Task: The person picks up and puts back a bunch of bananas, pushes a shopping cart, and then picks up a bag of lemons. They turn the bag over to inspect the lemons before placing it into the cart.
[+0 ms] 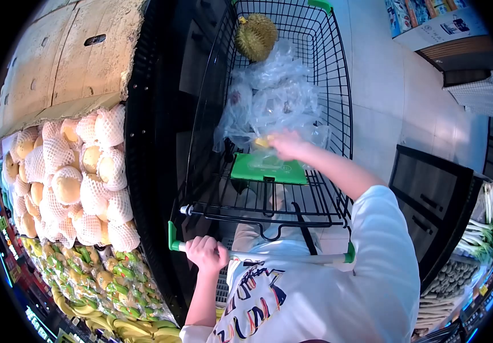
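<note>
My left hand is wrapped around the handle of a black wire shopping cart. Reaching into the cart, my right hand is closed on a clear plastic bag just above the green child-seat flap. Something small and yellow shows at its fingertips, too blurred to name. Beyond it lie several clear plastic bags, their contents mostly hidden. A durian rests at the cart's far end.
To the left, a produce stand holds round yellow fruit in white foam nets, bagged green-and-yellow produce and bananas. A cardboard box stands behind. On the right are a dark cabinet, leafy vegetables and tiled floor.
</note>
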{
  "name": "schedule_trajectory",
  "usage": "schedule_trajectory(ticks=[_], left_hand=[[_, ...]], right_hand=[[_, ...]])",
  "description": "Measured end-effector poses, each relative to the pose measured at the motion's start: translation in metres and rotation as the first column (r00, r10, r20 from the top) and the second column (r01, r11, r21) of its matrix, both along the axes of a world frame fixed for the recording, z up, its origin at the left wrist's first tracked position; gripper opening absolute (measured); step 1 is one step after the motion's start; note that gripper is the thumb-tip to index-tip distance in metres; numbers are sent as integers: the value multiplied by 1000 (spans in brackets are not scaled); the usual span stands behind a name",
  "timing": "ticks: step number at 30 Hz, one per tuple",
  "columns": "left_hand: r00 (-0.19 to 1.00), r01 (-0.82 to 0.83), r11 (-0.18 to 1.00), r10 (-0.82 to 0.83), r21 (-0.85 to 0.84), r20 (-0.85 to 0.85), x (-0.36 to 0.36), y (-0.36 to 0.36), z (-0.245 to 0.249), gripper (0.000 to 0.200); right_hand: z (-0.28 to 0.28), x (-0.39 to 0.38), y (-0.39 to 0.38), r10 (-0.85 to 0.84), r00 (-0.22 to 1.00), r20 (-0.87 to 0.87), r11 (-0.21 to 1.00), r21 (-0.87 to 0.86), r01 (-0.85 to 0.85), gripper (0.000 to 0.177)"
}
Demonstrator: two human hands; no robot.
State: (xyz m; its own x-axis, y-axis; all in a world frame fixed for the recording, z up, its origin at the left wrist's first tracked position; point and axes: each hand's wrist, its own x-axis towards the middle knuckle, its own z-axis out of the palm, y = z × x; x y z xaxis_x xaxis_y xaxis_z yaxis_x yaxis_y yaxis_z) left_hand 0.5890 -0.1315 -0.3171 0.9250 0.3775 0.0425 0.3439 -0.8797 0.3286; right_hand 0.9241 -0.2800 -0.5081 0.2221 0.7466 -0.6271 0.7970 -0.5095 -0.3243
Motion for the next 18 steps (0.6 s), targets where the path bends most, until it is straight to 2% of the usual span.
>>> schedule_trajectory(ticks=[2,4,6,9,15,18], left_hand=[[1000,-3,1000,3,3,18,2,0,-1,23],[1000,1,1000,-1,19,-1,-2,-1,-1,24],[1000,0,1000,0,16,0,-4,-1,-2,24],[999,-1,1000,0,6,43,0,-3,-1,24],[998,2,1000,-3,16,57,1,-3,2,24],[998,-3,1000,2,19,57,-1,-3,1,24]], right_hand=[[-63,44,-4,-298,954,-8,953,-65,297,30],[-48,71,-6,-617,786,-35,767,200,610,21],[-34,83,5,-702,711,-28,684,252,685,22],[-4,79,24,-711,703,-24,667,292,685,21],[-10,75,36,-541,818,-197,747,335,575,19],[-6,71,32,-501,826,-258,738,371,564,19]])
